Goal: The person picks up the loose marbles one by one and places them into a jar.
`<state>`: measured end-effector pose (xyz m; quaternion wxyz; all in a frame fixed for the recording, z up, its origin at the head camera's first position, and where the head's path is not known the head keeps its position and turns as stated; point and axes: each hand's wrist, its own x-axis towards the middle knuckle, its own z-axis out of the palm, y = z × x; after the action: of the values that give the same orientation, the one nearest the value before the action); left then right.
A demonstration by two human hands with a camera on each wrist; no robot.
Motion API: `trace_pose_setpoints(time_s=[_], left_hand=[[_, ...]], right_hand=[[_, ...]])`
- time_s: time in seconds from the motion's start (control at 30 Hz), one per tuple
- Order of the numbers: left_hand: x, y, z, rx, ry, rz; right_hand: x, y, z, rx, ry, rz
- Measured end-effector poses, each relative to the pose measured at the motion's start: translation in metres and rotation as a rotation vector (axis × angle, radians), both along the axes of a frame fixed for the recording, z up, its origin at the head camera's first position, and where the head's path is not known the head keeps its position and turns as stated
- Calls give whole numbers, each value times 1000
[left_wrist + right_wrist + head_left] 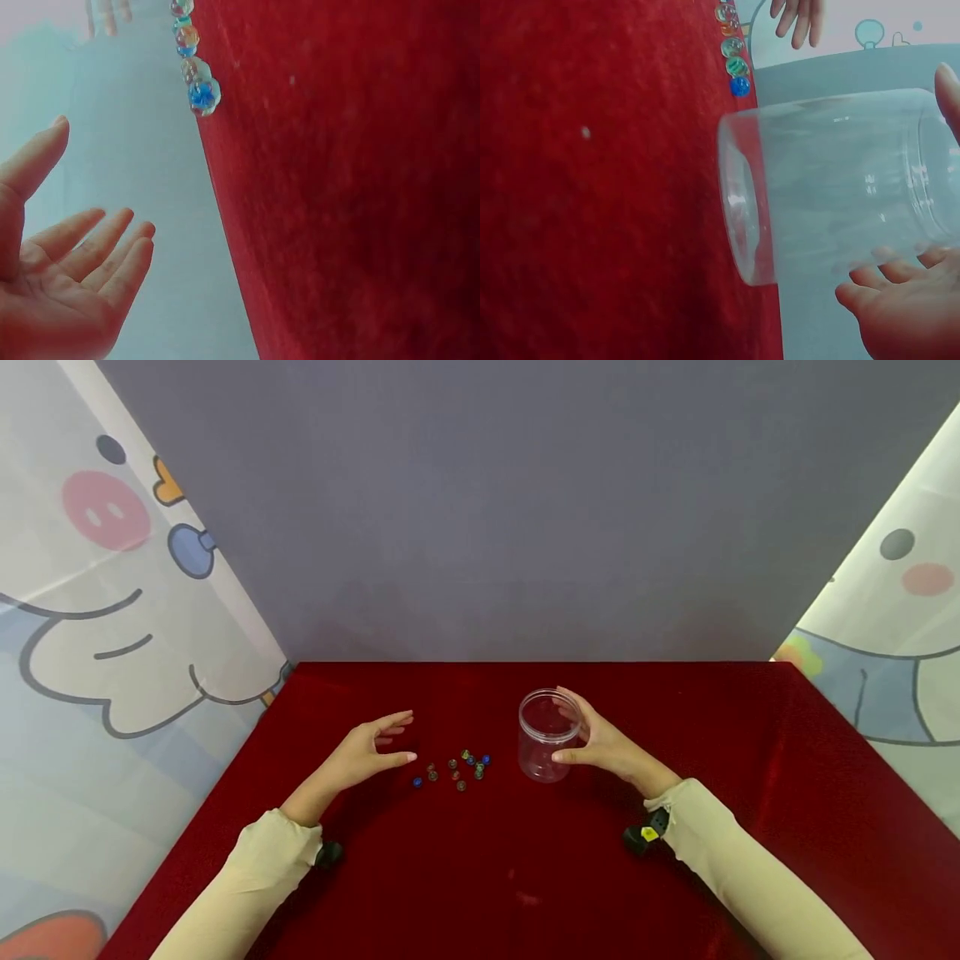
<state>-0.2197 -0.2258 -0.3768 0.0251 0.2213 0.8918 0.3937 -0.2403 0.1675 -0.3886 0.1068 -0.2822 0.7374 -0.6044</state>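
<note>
A clear plastic jar (542, 752) without a lid stands upright right of the middle, its open mouth facing up. My right hand (600, 743) holds it from the right, the thumb across the near side and the fingers round the far side. In the right wrist view the jar (832, 187) fills the middle, with the fingers of the right hand (915, 307) along its wall. Several small glass marbles (461, 785), blue, green and brownish, lie scattered left of the jar. My left hand (371, 752) hovers left of them, thumb and fingers spread apart, holding nothing.
Red cloth covers the table (480, 877). A plain grey panel (480, 510) rises behind its far edge. Cartoon-printed curtains hang at the left (112, 610) and right (900, 610). Dark wrist devices sit below both sleeves.
</note>
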Motion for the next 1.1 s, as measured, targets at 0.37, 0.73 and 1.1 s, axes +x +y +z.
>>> trace_pose_setpoints(time_s=[0.37,0.73,1.1], left_hand=[[7,5,-3,78,-157,20],[4,5,-6,61,-252,27],[-4,4,-15,4,-290,4]], right_hand=[[2,-7,-5,-5,-42,-33],[2,-7,-6,-4,-49,-54],[1,-8,-10,-11,-48,-52]])
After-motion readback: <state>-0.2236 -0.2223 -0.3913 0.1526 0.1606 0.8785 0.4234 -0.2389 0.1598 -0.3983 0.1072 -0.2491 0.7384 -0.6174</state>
